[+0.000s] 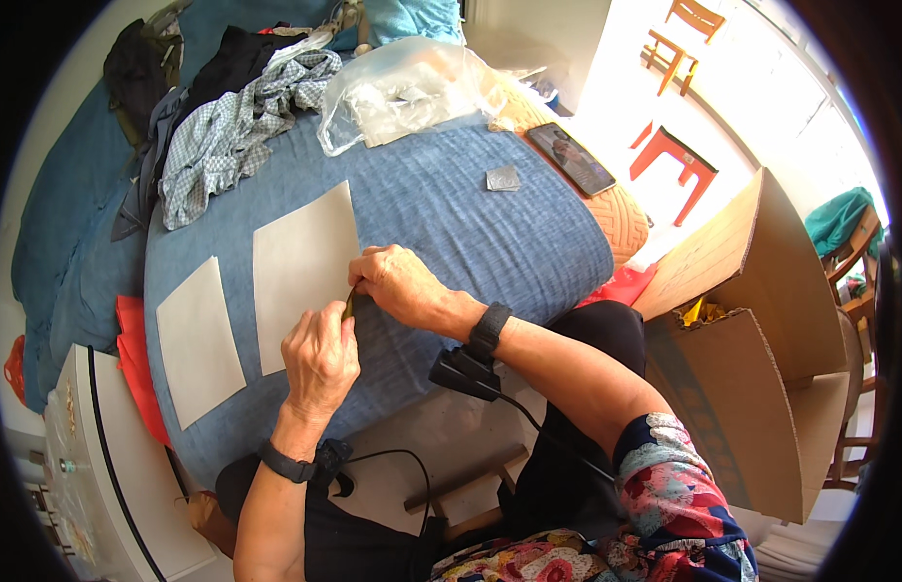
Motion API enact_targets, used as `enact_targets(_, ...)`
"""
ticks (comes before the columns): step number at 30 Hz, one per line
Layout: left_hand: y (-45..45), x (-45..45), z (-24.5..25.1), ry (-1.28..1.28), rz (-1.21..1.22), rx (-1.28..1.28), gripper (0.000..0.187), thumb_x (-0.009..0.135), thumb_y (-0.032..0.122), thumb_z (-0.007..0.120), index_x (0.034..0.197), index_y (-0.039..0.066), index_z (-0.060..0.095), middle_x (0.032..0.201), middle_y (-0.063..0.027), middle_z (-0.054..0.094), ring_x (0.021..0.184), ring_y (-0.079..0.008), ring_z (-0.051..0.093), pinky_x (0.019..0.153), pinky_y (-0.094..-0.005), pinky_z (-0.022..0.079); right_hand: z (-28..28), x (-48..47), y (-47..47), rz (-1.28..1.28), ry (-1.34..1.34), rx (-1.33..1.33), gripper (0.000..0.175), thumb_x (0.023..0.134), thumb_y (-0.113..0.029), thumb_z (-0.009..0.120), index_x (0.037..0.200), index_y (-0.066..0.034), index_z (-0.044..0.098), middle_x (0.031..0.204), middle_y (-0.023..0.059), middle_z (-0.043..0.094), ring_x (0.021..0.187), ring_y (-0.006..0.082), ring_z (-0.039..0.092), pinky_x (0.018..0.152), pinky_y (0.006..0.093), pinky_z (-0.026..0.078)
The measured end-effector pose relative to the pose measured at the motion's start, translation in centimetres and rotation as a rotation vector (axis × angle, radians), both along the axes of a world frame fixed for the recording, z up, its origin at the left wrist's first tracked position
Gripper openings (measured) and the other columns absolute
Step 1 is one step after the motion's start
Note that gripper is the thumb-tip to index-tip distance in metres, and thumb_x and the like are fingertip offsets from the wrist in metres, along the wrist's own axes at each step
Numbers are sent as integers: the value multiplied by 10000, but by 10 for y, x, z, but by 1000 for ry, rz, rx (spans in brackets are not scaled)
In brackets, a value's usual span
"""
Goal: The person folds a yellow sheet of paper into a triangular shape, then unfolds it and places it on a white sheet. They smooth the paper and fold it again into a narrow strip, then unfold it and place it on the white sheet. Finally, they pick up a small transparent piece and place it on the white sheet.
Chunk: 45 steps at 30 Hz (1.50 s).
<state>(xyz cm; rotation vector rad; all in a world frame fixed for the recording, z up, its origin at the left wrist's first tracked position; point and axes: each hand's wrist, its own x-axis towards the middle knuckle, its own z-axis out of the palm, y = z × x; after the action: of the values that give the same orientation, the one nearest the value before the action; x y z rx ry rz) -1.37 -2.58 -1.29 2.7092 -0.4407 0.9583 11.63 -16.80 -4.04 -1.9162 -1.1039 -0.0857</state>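
My left hand (321,360) pinches the lower end of a small, narrow, dark yellow-green piece (348,307). At its upper end, the fingertips of my right hand (407,285) grip the same piece. Much of it is hidden by the fingers, so its material is unclear. Both hands are above the blue fabric cover (451,233), by the right edge of a large off-white sheet (298,254). Further left lies a smaller off-white sheet (200,345). A small silver-grey square piece (503,178) rests on the cover beyond my right hand.
A smartphone (571,158) with a lit screen lies at the right edge, near a clear plastic bag (414,94). Crumpled checked clothing (225,142) is at the far left. An open cardboard box (720,407) stands at my right, with a red stool (673,156) beyond it.
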Motion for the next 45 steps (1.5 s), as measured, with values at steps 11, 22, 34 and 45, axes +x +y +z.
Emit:
enact_targets(11, 2, 0, 4, -33, 8, -80, 292, 800, -76, 718, 1061, -4, 608, 802, -120, 638, 708, -314, 635, 610, -414, 515, 13, -15, -4, -131, -304, -124, 301, 750, -30, 760, 1039, -111, 765, 1077, 140, 549, 1010, 302, 576, 759, 390, 545)
enact_targets(22, 11, -3, 7, -27, 33, -412, 182, 890, 40, 724, 1033, 17, 614, 790, -115, 650, 708, -300, 650, 606, -406, 511, 10, -12, -16, -111, -75, 18, 145, 775, 32, 692, 874, -71, 719, 968, 122, 597, 915, 319, 629, 762, 410, 545)
enact_targets(34, 89, -14, 3, 284, 399, -647, 394, 816, -152, 589, 1136, 40, 718, 955, -107, 692, 819, -217, 676, 742, -336, 573, -2, 3, -43, -200, 310, 165, 72, 820, -26, 751, 890, -28, 735, 901, 42, 597, 792, 148, 597, 721, 286, 484)
enact_targets(45, 95, -14, 5, 687, 180, -1048, 340, 807, -86, 684, 1132, -8, 748, 892, -33, 684, 791, -86, 585, 717, -263, 513, -3, 6, -47, -210, 454, 170, 172, 839, -44, 759, 792, 9, 603, 713, -18, 552, 668, 58, 466, 621, 246, 422)
